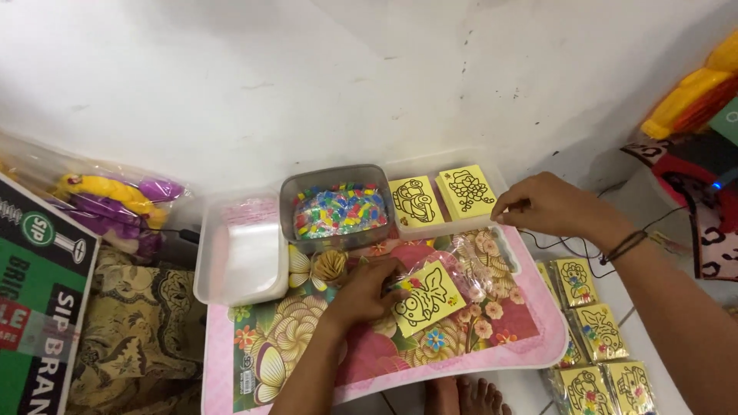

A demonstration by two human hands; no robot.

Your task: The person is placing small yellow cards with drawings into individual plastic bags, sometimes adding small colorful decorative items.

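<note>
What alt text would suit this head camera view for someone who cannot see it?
A left hand holds a yellow picture card in clear wrap on a floral tray, while the right hand touches a tub of cards.

At centre frame, a glossy, smooth pink floral plastic mat (477, 350) reflects the light. On it, the left hand (367, 292) pins a matt yellow paper card (427, 298) inside a crinkled, shiny clear plastic bag (461, 270). Above sit a grey translucent plastic tub (338, 175) of glossy coloured beads (340, 210) and a frosted clear plastic box (240, 250). Lower left lies patterned brown cloth (138, 338), soft and matt.
</note>
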